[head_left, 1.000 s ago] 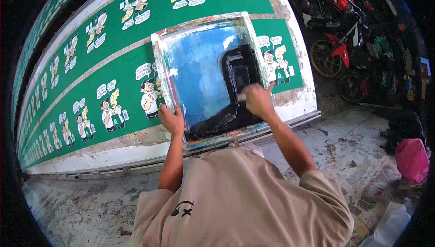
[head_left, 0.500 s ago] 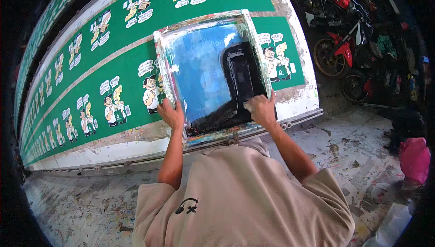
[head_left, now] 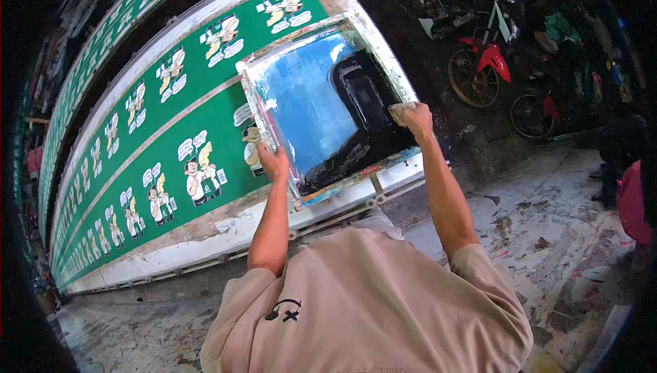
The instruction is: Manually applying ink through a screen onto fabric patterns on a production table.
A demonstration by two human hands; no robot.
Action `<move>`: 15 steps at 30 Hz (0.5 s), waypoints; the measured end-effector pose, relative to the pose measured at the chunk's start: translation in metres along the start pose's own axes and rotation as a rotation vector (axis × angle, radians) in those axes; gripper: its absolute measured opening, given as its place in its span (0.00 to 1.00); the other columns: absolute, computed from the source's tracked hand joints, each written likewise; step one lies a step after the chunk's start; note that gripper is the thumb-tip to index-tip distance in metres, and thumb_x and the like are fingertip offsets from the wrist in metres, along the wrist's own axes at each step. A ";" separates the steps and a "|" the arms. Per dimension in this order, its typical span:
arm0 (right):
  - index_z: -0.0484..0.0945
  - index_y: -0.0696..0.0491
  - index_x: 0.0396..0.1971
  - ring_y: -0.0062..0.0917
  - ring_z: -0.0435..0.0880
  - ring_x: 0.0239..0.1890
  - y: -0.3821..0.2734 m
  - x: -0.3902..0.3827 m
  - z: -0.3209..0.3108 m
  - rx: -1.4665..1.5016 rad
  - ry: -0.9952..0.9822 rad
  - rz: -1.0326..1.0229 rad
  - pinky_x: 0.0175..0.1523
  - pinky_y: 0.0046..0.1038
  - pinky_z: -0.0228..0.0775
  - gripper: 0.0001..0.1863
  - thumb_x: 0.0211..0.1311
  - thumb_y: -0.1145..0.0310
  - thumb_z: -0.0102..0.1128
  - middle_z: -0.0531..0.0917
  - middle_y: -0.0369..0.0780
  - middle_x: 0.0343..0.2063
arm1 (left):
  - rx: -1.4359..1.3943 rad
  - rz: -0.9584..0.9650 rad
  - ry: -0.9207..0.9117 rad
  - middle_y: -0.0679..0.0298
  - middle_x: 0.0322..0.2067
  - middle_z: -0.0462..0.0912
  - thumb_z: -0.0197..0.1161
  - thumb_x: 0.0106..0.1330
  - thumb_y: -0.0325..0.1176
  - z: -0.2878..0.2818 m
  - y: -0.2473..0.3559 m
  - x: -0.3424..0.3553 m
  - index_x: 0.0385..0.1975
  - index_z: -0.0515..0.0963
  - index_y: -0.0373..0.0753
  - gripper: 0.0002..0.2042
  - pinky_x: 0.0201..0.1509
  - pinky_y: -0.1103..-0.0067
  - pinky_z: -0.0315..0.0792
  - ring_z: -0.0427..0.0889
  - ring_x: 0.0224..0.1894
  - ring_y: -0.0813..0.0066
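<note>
A screen-printing frame (head_left: 254, 103) with blue mesh (head_left: 301, 109) and a pool of black ink (head_left: 361, 92) lies on a long green cloth (head_left: 147, 147) printed with cartoon figures. My left hand (head_left: 274, 162) grips the frame's left rail near its front corner. Over at the frame's right rail, my right hand (head_left: 417, 118) is closed on a tan squeegee handle (head_left: 399, 111) beside the black ink. The blade under the hand is hidden.
The cloth runs far to the left along a white-edged print table (head_left: 205, 236). Red motorcycles (head_left: 482, 58) and clutter stand beyond the table's right end. The concrete floor (head_left: 547, 229) is paint-stained, and a pink object (head_left: 631, 202) sits at the right edge.
My right hand has drawn the squeegee from the middle of the screen toward me and out to the frame's right rail. My left hand has stayed on the left rail.
</note>
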State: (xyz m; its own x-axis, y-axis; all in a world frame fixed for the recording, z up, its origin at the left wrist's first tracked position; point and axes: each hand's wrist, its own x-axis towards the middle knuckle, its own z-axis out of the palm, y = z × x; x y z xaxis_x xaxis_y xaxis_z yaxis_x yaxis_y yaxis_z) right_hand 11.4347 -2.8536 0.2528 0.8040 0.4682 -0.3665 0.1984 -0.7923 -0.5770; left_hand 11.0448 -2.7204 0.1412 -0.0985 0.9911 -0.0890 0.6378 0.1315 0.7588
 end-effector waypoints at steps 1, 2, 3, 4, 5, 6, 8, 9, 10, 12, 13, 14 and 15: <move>0.87 0.52 0.45 0.48 0.86 0.48 0.007 0.016 -0.013 -0.017 0.019 0.031 0.52 0.40 0.77 0.29 0.49 0.45 0.70 0.88 0.53 0.42 | 0.018 0.047 0.063 0.45 0.43 0.79 0.66 0.60 0.34 0.016 0.012 -0.010 0.50 0.70 0.33 0.21 0.54 0.59 0.71 0.80 0.48 0.45; 0.87 0.52 0.45 0.47 0.87 0.48 0.025 0.029 -0.018 0.004 -0.005 0.046 0.53 0.39 0.77 0.31 0.48 0.44 0.71 0.88 0.52 0.43 | 0.032 0.095 0.127 0.45 0.44 0.79 0.66 0.60 0.34 0.029 0.021 -0.016 0.50 0.71 0.34 0.21 0.54 0.59 0.71 0.80 0.48 0.44; 0.87 0.52 0.45 0.47 0.87 0.48 0.029 0.023 -0.025 -0.002 -0.013 0.058 0.53 0.39 0.77 0.31 0.48 0.44 0.71 0.88 0.52 0.43 | 0.042 0.088 0.119 0.45 0.44 0.79 0.66 0.60 0.34 0.032 0.022 -0.029 0.50 0.71 0.34 0.21 0.54 0.59 0.71 0.80 0.48 0.44; 0.87 0.53 0.46 0.47 0.87 0.48 0.034 0.011 -0.029 0.007 -0.082 0.072 0.54 0.38 0.77 0.31 0.47 0.44 0.72 0.88 0.51 0.43 | 0.033 0.067 0.112 0.44 0.44 0.79 0.67 0.61 0.35 0.029 0.021 -0.041 0.51 0.71 0.34 0.21 0.55 0.59 0.71 0.80 0.49 0.43; 0.87 0.54 0.46 0.46 0.87 0.48 0.039 -0.001 -0.041 0.014 -0.142 0.091 0.55 0.37 0.76 0.31 0.47 0.45 0.74 0.88 0.51 0.43 | 0.017 0.049 0.099 0.43 0.45 0.79 0.67 0.62 0.36 0.029 0.026 -0.051 0.51 0.71 0.34 0.21 0.55 0.59 0.71 0.79 0.50 0.42; 0.86 0.55 0.46 0.45 0.87 0.49 0.057 0.001 -0.037 0.082 -0.121 -0.015 0.55 0.36 0.76 0.31 0.47 0.46 0.76 0.88 0.50 0.44 | 0.139 0.096 0.141 0.42 0.47 0.79 0.67 0.63 0.36 0.027 0.020 -0.050 0.51 0.71 0.33 0.21 0.56 0.58 0.70 0.79 0.51 0.42; 0.86 0.58 0.46 0.42 0.86 0.53 0.087 0.007 -0.024 0.205 -0.081 -0.174 0.57 0.33 0.74 0.30 0.48 0.51 0.79 0.86 0.48 0.49 | 0.223 0.153 0.194 0.42 0.44 0.77 0.67 0.62 0.36 0.025 0.017 -0.045 0.50 0.72 0.33 0.21 0.54 0.56 0.70 0.76 0.49 0.41; 0.86 0.58 0.46 0.42 0.86 0.53 0.086 0.003 -0.025 0.198 -0.098 -0.171 0.57 0.33 0.74 0.30 0.48 0.51 0.79 0.86 0.48 0.49 | 0.292 0.154 0.194 0.43 0.43 0.75 0.67 0.62 0.36 0.021 0.017 -0.044 0.50 0.72 0.33 0.20 0.54 0.55 0.69 0.75 0.48 0.41; 0.83 0.58 0.51 0.36 0.87 0.49 0.084 -0.002 -0.028 0.142 -0.069 -0.144 0.55 0.31 0.75 0.33 0.48 0.53 0.79 0.88 0.47 0.45 | 0.303 0.138 0.196 0.43 0.43 0.75 0.67 0.62 0.36 0.020 0.018 -0.048 0.50 0.72 0.33 0.20 0.54 0.55 0.69 0.75 0.48 0.41; 0.87 0.58 0.41 0.40 0.83 0.57 0.089 0.001 -0.024 0.101 -0.091 -0.129 0.60 0.33 0.72 0.26 0.48 0.53 0.79 0.81 0.44 0.60 | 0.433 0.139 0.090 0.46 0.43 0.73 0.68 0.61 0.36 0.018 0.023 -0.045 0.48 0.73 0.33 0.20 0.54 0.54 0.68 0.73 0.49 0.42; 0.87 0.58 0.41 0.40 0.83 0.57 0.092 0.001 -0.024 0.095 -0.101 -0.135 0.60 0.33 0.72 0.26 0.48 0.53 0.79 0.81 0.44 0.60 | 0.435 0.128 0.095 0.46 0.43 0.73 0.68 0.61 0.36 0.019 0.025 -0.045 0.48 0.73 0.33 0.20 0.54 0.54 0.68 0.73 0.49 0.42; 0.88 0.58 0.40 0.40 0.83 0.57 0.089 -0.002 -0.023 0.108 -0.088 -0.118 0.61 0.33 0.72 0.26 0.48 0.52 0.79 0.80 0.44 0.61 | 0.404 0.128 0.114 0.46 0.44 0.73 0.68 0.61 0.36 0.020 0.026 -0.047 0.48 0.73 0.33 0.20 0.54 0.54 0.67 0.72 0.50 0.42; 0.88 0.58 0.39 0.40 0.83 0.57 0.092 -0.004 -0.022 0.117 -0.069 -0.098 0.61 0.33 0.71 0.25 0.48 0.52 0.79 0.79 0.43 0.62 | 0.369 0.129 0.129 0.46 0.45 0.72 0.69 0.61 0.36 0.024 0.029 -0.050 0.48 0.73 0.34 0.19 0.55 0.54 0.67 0.72 0.52 0.42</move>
State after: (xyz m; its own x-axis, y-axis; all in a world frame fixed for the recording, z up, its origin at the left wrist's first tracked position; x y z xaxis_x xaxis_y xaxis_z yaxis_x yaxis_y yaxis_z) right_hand 11.4620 -2.9366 0.2175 0.7429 0.5700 -0.3511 0.2044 -0.6925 -0.6918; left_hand 11.0861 -2.7662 0.1523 -0.0794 0.9926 0.0914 0.8801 0.0267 0.4741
